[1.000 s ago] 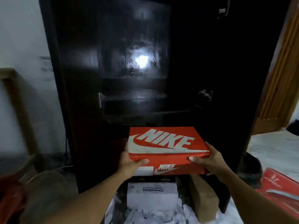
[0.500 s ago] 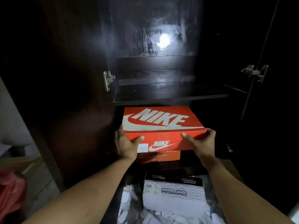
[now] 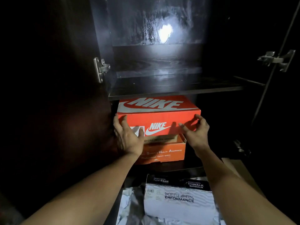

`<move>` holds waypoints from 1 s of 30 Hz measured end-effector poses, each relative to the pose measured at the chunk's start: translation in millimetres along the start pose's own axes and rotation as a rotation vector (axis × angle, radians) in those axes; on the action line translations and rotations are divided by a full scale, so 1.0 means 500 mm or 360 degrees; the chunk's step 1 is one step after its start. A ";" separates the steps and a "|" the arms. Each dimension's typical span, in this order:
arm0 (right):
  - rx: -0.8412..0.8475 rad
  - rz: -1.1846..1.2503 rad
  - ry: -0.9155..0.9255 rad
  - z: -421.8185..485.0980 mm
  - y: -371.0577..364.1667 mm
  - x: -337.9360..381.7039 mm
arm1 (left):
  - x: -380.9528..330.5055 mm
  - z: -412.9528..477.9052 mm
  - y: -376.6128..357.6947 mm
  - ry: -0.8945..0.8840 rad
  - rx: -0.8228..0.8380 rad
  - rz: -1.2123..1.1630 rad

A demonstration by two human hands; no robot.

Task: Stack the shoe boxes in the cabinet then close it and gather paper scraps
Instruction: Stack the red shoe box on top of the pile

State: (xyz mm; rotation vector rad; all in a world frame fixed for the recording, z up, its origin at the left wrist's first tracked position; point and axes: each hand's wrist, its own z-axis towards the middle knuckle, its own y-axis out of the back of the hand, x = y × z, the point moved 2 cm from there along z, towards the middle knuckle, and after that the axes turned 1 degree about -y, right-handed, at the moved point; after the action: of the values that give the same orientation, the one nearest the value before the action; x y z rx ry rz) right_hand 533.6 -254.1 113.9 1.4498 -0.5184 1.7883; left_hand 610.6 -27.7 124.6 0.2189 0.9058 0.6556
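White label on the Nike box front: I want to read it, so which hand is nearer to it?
Left. The left hand lies partly over the white label at the Nike box's left front corner; the right hand holds the far right end.

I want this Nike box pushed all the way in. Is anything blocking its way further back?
Nothing visible does. The Nike box rests on the orange safety-shoe box, just under the shelf board. The space behind it is hidden.

NIKE on red box point(image 3: 162, 117), SAFETY SHOES on orange box point(image 3: 164, 153), SKECHERS PERFORMANCE on white box point(image 3: 178, 208)
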 end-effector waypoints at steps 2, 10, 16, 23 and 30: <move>0.0045 0.0059 -0.0042 0.026 -0.021 -0.016 | 0.009 0.003 -0.016 -0.0030 0.0087 0.0160; 0.0322 0.0128 -0.0061 0.112 -0.088 -0.074 | 0.017 0.053 -0.072 0.0141 0.0308 0.0301; 0.0418 -0.0053 -0.0061 0.105 -0.105 -0.020 | 0.035 0.107 -0.089 0.0131 0.0581 0.0241; 0.0506 0.0060 -0.0086 0.129 -0.118 -0.045 | 0.040 0.110 -0.088 0.0123 0.0659 0.0250; 0.0608 -0.0006 -0.0106 0.079 -0.099 -0.023 | 0.013 0.132 -0.071 0.0268 0.0793 0.0356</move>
State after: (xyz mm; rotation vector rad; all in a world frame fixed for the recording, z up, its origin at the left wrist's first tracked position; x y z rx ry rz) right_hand 597.6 -254.9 106.2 1.7690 -0.2105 1.9130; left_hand 680.7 -45.5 144.7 0.7271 1.2105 0.6517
